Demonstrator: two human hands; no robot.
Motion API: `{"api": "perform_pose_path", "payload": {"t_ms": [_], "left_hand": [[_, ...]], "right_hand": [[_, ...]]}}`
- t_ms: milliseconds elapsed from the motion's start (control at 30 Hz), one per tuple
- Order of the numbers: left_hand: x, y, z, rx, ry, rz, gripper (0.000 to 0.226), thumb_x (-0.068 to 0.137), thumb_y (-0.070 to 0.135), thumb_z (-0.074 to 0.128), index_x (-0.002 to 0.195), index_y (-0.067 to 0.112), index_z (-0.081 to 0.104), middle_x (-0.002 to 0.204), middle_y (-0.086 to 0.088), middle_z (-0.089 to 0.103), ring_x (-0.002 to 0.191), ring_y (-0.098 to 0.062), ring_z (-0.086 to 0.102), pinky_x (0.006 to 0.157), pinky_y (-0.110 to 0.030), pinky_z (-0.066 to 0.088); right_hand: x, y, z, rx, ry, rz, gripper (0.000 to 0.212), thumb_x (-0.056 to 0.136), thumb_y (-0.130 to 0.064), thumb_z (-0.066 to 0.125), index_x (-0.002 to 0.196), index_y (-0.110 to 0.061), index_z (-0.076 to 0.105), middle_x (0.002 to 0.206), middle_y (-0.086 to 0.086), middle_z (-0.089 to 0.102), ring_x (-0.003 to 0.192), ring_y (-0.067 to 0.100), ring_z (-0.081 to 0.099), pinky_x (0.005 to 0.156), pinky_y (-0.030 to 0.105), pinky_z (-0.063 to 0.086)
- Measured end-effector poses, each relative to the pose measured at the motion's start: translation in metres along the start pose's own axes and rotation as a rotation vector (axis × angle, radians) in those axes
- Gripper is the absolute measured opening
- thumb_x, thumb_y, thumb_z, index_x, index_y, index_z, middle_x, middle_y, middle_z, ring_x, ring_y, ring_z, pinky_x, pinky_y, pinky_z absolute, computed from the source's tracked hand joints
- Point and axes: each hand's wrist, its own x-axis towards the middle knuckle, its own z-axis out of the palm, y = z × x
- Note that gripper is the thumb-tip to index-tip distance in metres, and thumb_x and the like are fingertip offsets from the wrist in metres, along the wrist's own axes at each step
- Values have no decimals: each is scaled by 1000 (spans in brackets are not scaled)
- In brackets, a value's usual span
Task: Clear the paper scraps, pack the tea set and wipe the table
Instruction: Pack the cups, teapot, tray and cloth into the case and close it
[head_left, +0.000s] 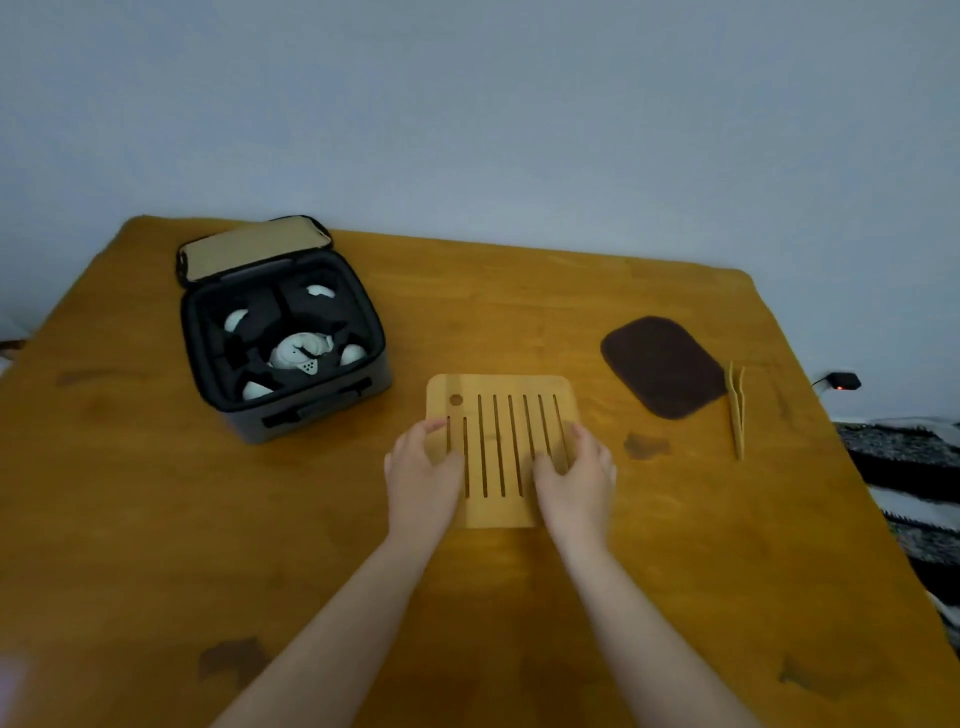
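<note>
A slatted bamboo tea tray (501, 415) lies flat in the middle of the wooden table (156, 519). My left hand (422, 478) grips its left edge and my right hand (574, 480) grips its right edge, fingers curled over the slats. To the left stands an open grey carry case (311, 410) with black padding; a white teapot (301, 353) and several white cups (236, 319) sit in its compartments. A dark brown cloth (662, 366) lies to the right, with bamboo tongs (736, 410) beside it.
The case lid (249, 252) stands open toward the grey wall. A small black device with a red light (841, 382) sits past the table's right edge, above a black and white patterned fabric (909, 493). Dark stains (644, 446) mark the tabletop.
</note>
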Motion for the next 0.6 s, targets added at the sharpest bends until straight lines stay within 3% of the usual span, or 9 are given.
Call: {"api": "perform_pose_path", "payload": {"t_ms": [100,233,333,433,600], "left_hand": [[31,10,-48,-73,75,47,34,85,31,56,115,46,49,120,10,55,121,-18,47,101,-47,44],[76,12,-122,-46,194,59,30,88,36,51,116,47,50,116,4,59,115,-21,52,94,-49,49],[112,3,-168,-1,214,23,29,91,34,48,119,42,51,117,-8,60,117,-37,51,89,-51,50],[137,-6,-194,47,202,-25,33,88,27,49,118,39,53,118,-16,60,119,-47,48,85,-53,50],[168,-24,-213,88,133,-52,36,84,26,49,117,38,54,123,-5,59,121,-50,46,87,-56,49]], "right_hand": [[1,-52,14,64,-49,-134,57,90,-33,59,143,-24,40,144,-3,41,134,14,34,107,31,33],[12,-127,63,50,-123,-319,56,91,-35,56,143,-20,43,144,-1,43,133,15,35,108,30,31],[25,-181,109,10,-176,-408,52,92,-33,55,141,-17,45,141,1,45,131,16,37,107,28,30],[40,-213,151,-32,-197,-438,49,92,-33,53,137,-15,51,138,2,50,128,17,41,106,30,34],[65,-226,201,-65,-257,-412,45,92,-30,54,133,-12,55,136,5,53,129,20,42,108,34,36]]}}
